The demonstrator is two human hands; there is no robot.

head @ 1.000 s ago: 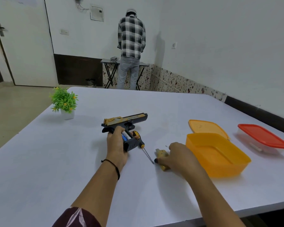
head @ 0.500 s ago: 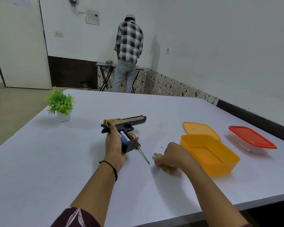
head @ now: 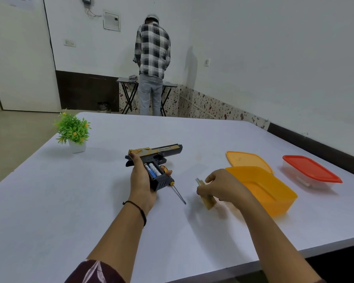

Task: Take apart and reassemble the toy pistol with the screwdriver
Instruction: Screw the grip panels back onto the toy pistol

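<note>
The white table (head: 70,201) carries everything as it did a second ago. The open orange tub (head: 274,203) sits at 3 o'clock from the middle, its lid (head: 247,160) lies flat behind it, and the red-lidded box (head: 311,170) is further out toward 2 o'clock. None of these has moved.

The toy pistol (head: 157,153) stays near the centre with its muzzle toward 2 o'clock. My left hand (head: 141,180) still wraps the grip from the 9 o'clock side, fingers curled round it. The change is in my right hand (head: 223,186), at 4 o'clock from the pistol. A second ago it lay low on the table over the small gold cover (head: 207,201). Now it has come up with that cover pinched in its fingers, tilted, with one end pointing down. Whether the lower end has cleared the surface I cannot tell.

The screwdriver (head: 178,193) keeps its handle tucked against the pistol grip under my left fingers, shaft pointing toward 5 o'clock. The batteries (head: 152,169) show in the open grip.

I judge that reassembly is starting: the cover has to go back over the batteries, and then I need the screwdriver in my right hand.
</note>
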